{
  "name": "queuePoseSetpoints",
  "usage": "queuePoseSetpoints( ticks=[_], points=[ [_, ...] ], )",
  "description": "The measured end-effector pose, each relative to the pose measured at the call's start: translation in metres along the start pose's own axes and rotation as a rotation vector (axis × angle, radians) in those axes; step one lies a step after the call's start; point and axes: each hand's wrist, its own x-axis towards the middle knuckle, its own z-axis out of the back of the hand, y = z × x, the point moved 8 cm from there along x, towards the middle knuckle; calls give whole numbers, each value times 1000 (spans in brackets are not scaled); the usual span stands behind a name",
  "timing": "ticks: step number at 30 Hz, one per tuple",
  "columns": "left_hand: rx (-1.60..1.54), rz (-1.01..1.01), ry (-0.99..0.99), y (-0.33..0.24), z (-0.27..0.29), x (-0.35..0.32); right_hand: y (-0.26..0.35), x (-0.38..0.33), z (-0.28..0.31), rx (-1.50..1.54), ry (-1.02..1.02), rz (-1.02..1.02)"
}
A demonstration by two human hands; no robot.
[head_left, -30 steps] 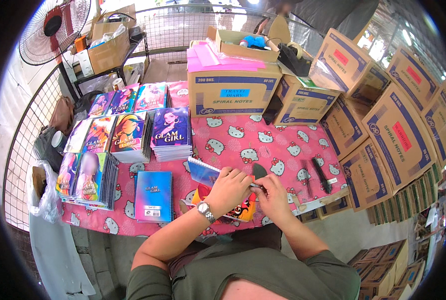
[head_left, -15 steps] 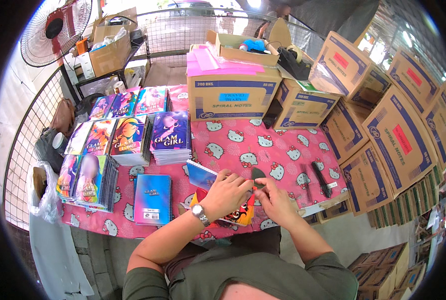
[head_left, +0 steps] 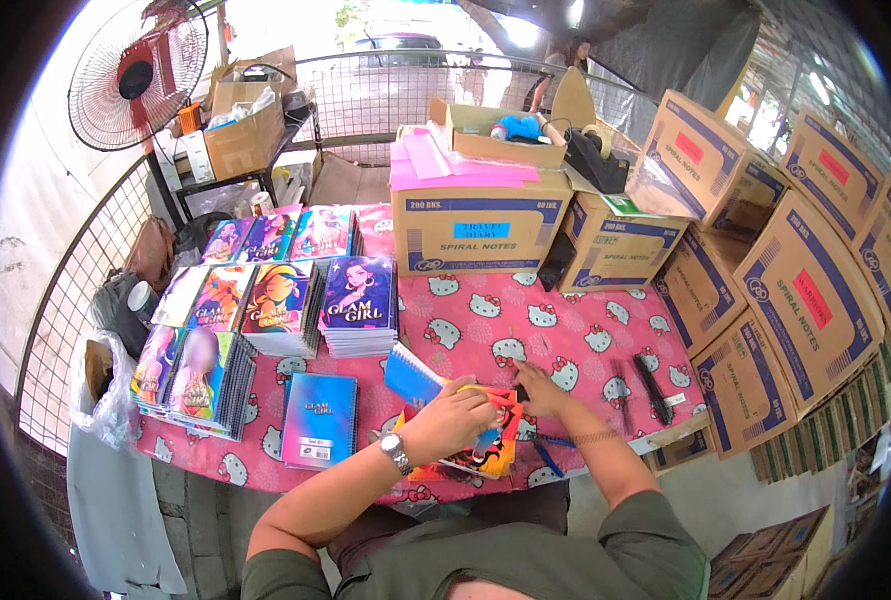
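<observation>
- spiral-bound notebook with a bright orange and yellow cover (head_left: 486,450) lay near the front edge of the pink cartoon-cat tablecloth (head_left: 566,330), under both hands.
- left hand (head_left: 456,415), with a silver wristwatch (head_left: 396,452) on its wrist, was curled over the notebook's upper edge, fingers closed on it.
- right hand (head_left: 541,385) rested just beside it, fingers bent down at the notebook's top right corner; whether it gripped anything could not be told.
- blue-covered spiral notebook (head_left: 411,375) stood tilted just left of the left hand, touching the orange one.
- flat blue notebook with a white label (head_left: 319,420) lay further left, apart.
- stacks of illustrated notebooks (head_left: 286,310) filled the table's left half.
- black comb-like strip (head_left: 653,388) lay to the right.
- brown cardboard boxes (head_left: 481,225) stood behind.
</observation>
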Motion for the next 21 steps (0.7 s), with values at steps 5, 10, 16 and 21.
queuePoseSetpoints(
  ticks=[5, 10, 16, 21],
  points=[
    [232, 89, -44, 17, 14, -19, 15, -19, 16, 33, -22, -49],
    [174, -22, 33, 9, -10, 11, -2, -28, 64, 458, -314, -289],
    [182, 218, -136, -2, -3, 20, 75, -57, 98, 1535, -224, -147],
    [75, 335, -177, 7, -3, 2, 114, -62, 125, 1703, -149, 97]
  ],
)
